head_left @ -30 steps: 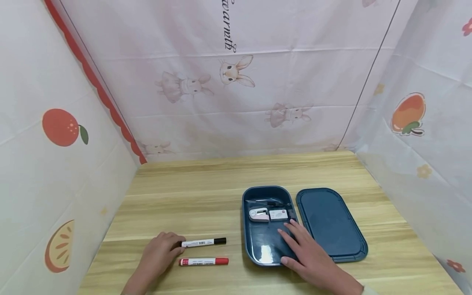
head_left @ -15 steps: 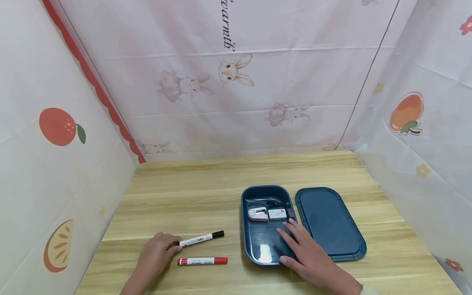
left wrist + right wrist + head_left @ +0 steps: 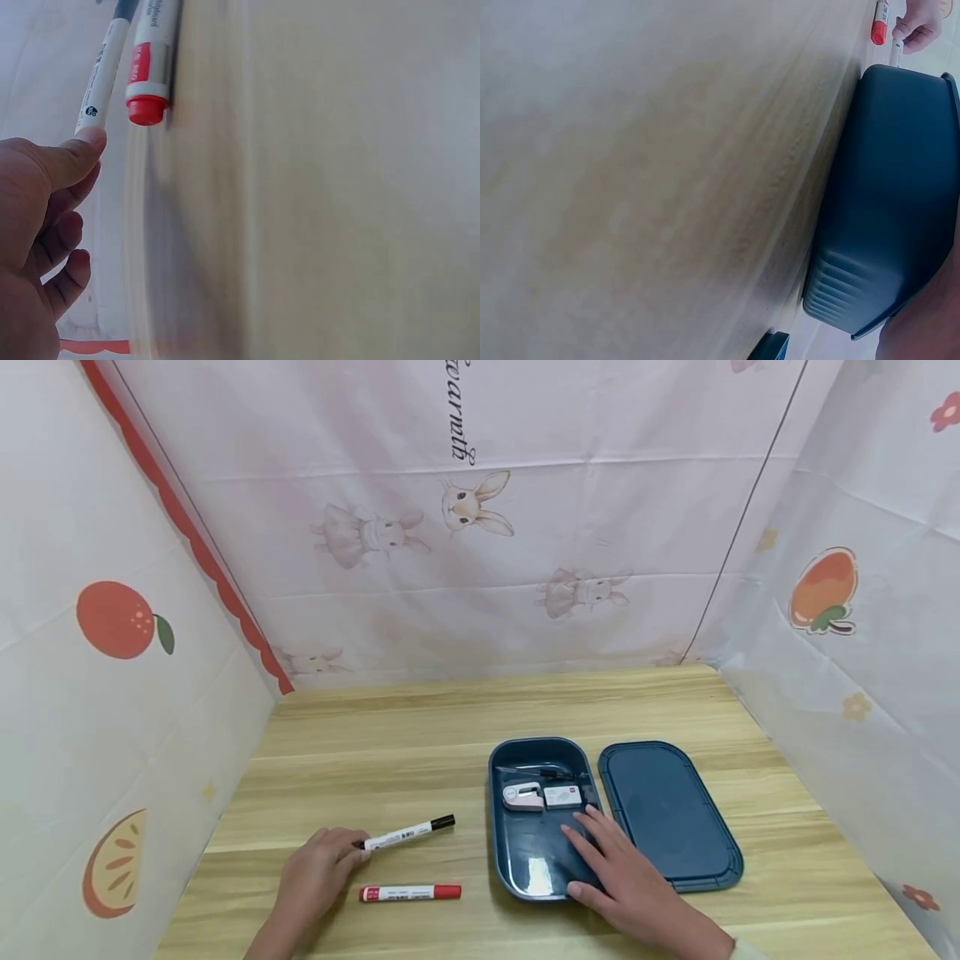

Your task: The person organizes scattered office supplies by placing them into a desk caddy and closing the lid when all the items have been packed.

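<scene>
My left hand (image 3: 318,870) pinches a black-capped white marker (image 3: 405,837) by its end between thumb and fingers. In the left wrist view the thumb presses on the end of that marker's white barrel (image 3: 101,79). Just nearer on the table lies a red-capped marker (image 3: 408,892). My right hand (image 3: 626,885) rests over the right rim of a dark blue box (image 3: 525,852), fingers spread and reaching inside. A black pen (image 3: 551,772), a small pale pink stapler-like object (image 3: 522,796) and a little white packet (image 3: 562,796) lie at the box's far end.
To the right of the box, its dark blue lid (image 3: 675,814) lies flat on the wooden table (image 3: 390,735). Fabric with printed rabbits (image 3: 465,610) hangs behind the table, and patterned sheets flank both sides.
The black-capped marker has tilted, its cap end swinging up and away from the red one. My left hand has shifted slightly farther away. The right hand stays on the box.
</scene>
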`<action>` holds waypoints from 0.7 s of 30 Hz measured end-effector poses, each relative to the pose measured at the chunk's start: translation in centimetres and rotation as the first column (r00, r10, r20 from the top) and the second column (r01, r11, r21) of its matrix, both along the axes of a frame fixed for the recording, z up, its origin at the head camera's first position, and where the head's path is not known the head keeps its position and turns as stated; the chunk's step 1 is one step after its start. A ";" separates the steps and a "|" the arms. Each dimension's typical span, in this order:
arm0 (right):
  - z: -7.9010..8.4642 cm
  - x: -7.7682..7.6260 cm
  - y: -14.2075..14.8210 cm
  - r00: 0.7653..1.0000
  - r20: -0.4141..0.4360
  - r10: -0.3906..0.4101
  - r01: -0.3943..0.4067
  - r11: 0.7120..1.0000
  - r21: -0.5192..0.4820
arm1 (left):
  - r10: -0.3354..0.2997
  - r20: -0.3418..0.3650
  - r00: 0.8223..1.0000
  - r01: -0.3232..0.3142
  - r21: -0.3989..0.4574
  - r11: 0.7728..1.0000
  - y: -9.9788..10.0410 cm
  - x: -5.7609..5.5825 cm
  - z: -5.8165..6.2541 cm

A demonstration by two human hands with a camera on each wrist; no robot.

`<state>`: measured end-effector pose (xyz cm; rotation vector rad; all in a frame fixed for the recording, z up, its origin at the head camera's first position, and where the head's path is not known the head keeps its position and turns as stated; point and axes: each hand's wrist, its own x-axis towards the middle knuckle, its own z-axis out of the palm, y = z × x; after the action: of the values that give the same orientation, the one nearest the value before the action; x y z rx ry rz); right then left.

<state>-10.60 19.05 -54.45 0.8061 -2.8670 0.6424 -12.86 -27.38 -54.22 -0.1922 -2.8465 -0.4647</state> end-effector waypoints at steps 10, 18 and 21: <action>0.1 0.1 0.3 0.999 0.033 -0.007 0.007 1.000 -0.002 | -0.019 0.084 0.996 0.009 0.125 0.992 2.3 -1.5 1.4; -0.1 0.0 0.2 1.000 0.022 -0.004 0.003 1.000 0.005 | -0.056 0.138 0.989 0.030 0.187 0.982 4.8 -3.1 3.2; -0.1 0.0 0.0 1.000 0.022 -0.006 0.006 1.000 0.007 | -0.079 0.134 0.988 0.053 0.188 0.981 5.7 -3.6 3.7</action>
<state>-10.61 19.08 -54.56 0.7960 -2.8921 0.6455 -16.45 -21.65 -50.56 -0.2281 -2.9180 -0.7801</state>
